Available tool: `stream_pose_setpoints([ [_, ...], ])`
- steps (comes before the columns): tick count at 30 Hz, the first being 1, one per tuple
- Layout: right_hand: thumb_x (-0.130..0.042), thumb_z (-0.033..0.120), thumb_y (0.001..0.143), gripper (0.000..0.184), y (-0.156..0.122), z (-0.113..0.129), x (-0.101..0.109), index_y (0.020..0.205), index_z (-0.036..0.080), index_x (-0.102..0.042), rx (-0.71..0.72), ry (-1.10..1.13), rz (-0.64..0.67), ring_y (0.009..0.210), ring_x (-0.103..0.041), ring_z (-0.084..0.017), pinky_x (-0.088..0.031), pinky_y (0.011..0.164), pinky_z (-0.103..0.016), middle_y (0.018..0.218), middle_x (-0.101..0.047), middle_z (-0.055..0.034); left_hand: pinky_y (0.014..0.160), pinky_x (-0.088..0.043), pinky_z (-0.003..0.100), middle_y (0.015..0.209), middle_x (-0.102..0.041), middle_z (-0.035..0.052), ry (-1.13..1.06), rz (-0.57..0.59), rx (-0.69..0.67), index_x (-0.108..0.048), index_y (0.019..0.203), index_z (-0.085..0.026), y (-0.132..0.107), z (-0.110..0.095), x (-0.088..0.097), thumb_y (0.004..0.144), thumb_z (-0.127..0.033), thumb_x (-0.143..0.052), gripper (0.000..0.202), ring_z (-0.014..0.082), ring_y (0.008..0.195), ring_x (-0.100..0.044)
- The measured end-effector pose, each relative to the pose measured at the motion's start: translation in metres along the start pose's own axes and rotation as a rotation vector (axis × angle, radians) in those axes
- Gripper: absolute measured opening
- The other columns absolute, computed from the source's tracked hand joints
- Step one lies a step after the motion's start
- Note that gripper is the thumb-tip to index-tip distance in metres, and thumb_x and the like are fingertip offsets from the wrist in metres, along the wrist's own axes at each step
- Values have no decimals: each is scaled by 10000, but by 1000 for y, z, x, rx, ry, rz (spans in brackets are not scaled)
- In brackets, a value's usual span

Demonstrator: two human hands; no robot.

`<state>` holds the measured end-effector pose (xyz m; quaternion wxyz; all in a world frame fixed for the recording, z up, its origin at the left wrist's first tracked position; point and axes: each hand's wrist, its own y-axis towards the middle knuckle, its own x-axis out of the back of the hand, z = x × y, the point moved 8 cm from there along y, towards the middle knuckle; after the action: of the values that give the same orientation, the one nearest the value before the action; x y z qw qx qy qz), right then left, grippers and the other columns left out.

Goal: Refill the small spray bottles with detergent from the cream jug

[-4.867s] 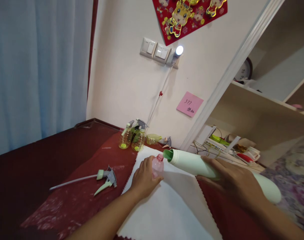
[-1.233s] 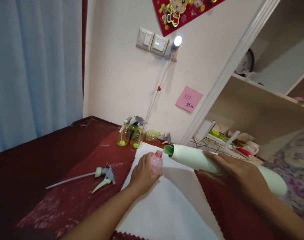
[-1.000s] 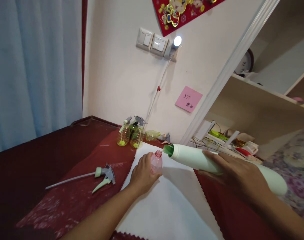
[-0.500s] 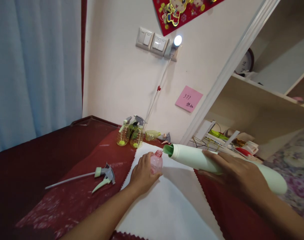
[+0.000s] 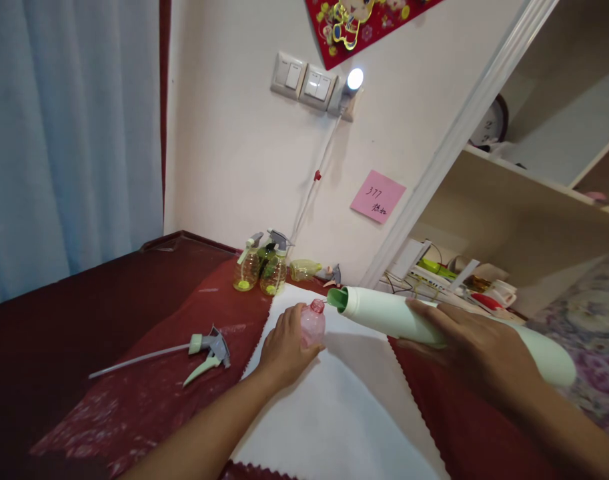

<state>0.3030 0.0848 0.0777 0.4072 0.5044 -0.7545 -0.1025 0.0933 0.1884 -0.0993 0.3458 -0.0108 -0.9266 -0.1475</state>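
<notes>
My left hand is wrapped round a small pink bottle that stands upright, uncapped, on a white cloth. My right hand grips a long pale green flask, tipped almost level. Its darker green spout sits right at the pink bottle's mouth. Off to the left a loose spray trigger head with a long dip tube lies on the red cloth.
Two yellow spray bottles stand at the wall, a third lies on its side beside them. Open shelves with cables and small items are at the right. A blue curtain hangs at the left. A dark red table carries everything.
Both hands keep their grips and the flask stays tipped at the pink bottle's mouth. Only the view has shifted slightly.
</notes>
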Motion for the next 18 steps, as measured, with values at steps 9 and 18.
stream_pose_setpoints([
  [9, -384, 616, 1047, 551, 1, 2, 1, 1177, 173, -684, 12, -31, -1, 582, -639, -193, -387, 521, -338, 822, -721, -54, 1089, -444, 459, 1529, -496, 165, -3, -9, -16, -364, 1453, -198, 1, -2, 0, 823, -376, -709, 740, 342, 1397, -478],
  [18, -397, 598, 1049, 528, 1, 1, 1, 1161, 177, -695, 7, -15, 0, 586, -657, -202, -393, 516, -339, 820, -729, -53, 1124, -419, 452, 1535, -487, 172, -3, -2, -13, -360, 1463, -178, 1, -2, 0, 826, -369, -730, 761, 340, 1414, -464],
])
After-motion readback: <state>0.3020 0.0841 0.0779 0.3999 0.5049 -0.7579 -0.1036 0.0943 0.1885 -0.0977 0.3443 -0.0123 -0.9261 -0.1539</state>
